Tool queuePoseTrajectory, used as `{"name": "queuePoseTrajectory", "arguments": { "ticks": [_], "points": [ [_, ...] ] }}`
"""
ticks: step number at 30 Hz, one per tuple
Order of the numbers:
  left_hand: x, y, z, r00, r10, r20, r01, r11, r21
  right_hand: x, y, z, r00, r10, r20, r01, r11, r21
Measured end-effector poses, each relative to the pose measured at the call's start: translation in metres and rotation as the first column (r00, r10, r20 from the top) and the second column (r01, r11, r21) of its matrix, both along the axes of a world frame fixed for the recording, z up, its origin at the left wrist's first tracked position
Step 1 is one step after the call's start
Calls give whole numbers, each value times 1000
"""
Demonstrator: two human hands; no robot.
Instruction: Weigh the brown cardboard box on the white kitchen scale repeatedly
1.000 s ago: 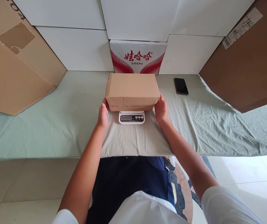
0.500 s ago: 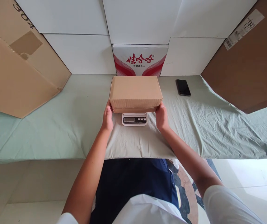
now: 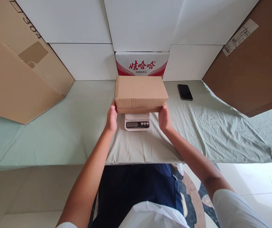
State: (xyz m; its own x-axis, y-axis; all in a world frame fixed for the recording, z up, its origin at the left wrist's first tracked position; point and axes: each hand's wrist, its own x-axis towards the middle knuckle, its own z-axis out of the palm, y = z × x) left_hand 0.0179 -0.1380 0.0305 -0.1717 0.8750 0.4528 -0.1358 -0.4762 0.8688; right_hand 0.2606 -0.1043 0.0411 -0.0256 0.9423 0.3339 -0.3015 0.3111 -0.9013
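A closed brown cardboard box (image 3: 140, 88) is held level between my two hands, over a small white kitchen scale (image 3: 137, 122). My left hand (image 3: 112, 117) grips the box's near left corner, its fingers partly hidden behind and below. At the near right corner my right hand (image 3: 164, 117) holds it in the same way. The front of the scale, with its dark display and buttons, shows below the box, while the rest of its platform is covered. Whether the box touches the platform I cannot tell.
A black phone (image 3: 185, 92) lies on the green cloth (image 3: 83, 126) to the right. Behind the box stands a white and red carton (image 3: 142, 61) against white panels (image 3: 81, 61). Large cardboard pieces stand at the left (image 3: 26, 82) and right (image 3: 250, 69).
Relative to the scale, the box and both hands have shifted slightly away and to the right, baring more of the platform. The whole view has tilted a little. Both hands keep their hold.
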Motion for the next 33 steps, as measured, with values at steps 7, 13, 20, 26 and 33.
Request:
{"name": "queuePoseTrajectory", "arguments": {
  "ticks": [7,13,20,26,33],
  "points": [
    [-13,71,19,1000,12,19,-10,996,-86,-8,71,8,999,-24,46,19,994,109],
    [-15,124,-2,990,98,104,-76,977,-200,-32,120,-9,1000,0,-22,0,1000,17],
    [-19,143,-24,975,151,163,-106,961,-255,-38,141,-32,999,0,-41,-3,997,-77],
    [-22,146,-31,983,108,151,-74,974,-215,-34,146,-41,1000,-15,-26,12,990,-143],
    [-19,140,-27,991,111,73,-83,947,-310,-28,150,-44,999,-29,20,31,991,-132]
  ]
}}
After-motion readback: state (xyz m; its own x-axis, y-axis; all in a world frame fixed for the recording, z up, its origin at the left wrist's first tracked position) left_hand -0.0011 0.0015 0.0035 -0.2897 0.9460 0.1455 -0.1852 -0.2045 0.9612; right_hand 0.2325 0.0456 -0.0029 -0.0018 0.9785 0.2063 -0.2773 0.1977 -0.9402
